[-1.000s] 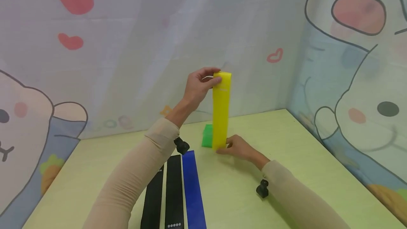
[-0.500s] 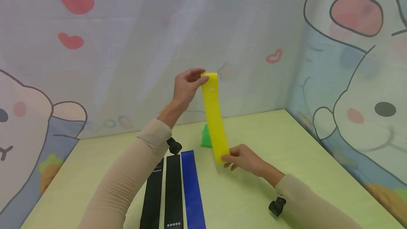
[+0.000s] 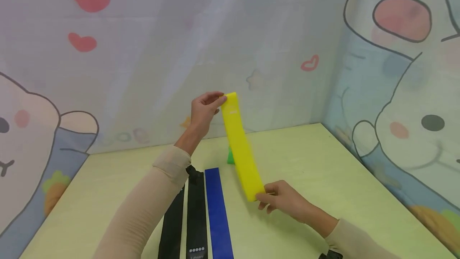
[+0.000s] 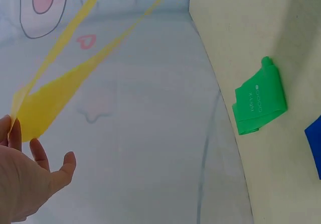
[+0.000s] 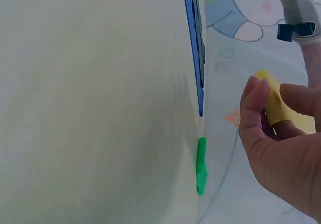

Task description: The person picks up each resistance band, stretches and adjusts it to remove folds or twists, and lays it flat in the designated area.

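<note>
A yellow elastic band (image 3: 241, 147) is held stretched and slanted above the table. My left hand (image 3: 205, 109) pinches its upper end; the left wrist view shows the yellow band (image 4: 55, 91) running from the fingertips. My right hand (image 3: 284, 201) pinches the lower end near the table, and the right wrist view shows thumb and fingers round the yellow band (image 5: 276, 106). A folded green band (image 4: 260, 98) lies on the table behind it, mostly hidden in the head view.
A blue band (image 3: 217, 215) and two black bands (image 3: 196, 217) lie flat side by side on the pale green table (image 3: 323, 163) at the front left. Cartoon-printed cloth walls (image 3: 395, 91) close in the back and both sides.
The yellow band has tilted from upright to slanted. My left hand moved left and lower with the top end; my right hand drew the bottom end toward me and to the right.
</note>
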The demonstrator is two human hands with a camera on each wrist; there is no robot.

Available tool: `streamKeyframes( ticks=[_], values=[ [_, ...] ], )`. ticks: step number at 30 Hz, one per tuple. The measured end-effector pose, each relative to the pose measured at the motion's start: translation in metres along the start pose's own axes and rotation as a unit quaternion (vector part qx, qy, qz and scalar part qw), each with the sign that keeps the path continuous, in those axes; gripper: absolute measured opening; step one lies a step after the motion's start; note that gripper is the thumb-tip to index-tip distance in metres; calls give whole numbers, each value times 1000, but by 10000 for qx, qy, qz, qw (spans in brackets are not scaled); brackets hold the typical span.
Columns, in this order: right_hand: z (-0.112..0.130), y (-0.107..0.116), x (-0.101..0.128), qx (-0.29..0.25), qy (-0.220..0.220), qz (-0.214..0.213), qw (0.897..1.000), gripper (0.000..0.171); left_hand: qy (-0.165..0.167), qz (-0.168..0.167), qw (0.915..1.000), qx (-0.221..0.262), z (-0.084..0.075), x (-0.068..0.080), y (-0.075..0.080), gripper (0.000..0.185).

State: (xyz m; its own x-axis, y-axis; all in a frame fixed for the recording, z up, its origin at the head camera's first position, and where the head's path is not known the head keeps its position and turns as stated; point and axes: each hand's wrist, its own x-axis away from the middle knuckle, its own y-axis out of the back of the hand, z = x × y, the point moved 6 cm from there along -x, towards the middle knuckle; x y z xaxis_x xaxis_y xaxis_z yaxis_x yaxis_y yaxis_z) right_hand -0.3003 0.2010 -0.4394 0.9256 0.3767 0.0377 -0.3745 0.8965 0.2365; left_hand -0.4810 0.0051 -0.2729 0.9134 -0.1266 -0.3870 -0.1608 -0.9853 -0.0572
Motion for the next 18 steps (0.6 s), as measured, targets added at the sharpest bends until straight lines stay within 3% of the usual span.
streamKeyframes(
  ticks=[6, 13, 18],
  values=[
    [-8, 1, 18, -563, -280, -157, 9979, 29, 161, -182, 9997, 81, 11, 9, 8, 28],
    [-10, 11, 31, -690, -533, -677, 9939, 30, 118, -15, 9948, 1014, 21, 14, 5, 26],
    [-8, 15, 34, -957, -522, -969, 9893, 35, 142, 13, 9955, 934, 28, 17, 4, 22]
  ],
)
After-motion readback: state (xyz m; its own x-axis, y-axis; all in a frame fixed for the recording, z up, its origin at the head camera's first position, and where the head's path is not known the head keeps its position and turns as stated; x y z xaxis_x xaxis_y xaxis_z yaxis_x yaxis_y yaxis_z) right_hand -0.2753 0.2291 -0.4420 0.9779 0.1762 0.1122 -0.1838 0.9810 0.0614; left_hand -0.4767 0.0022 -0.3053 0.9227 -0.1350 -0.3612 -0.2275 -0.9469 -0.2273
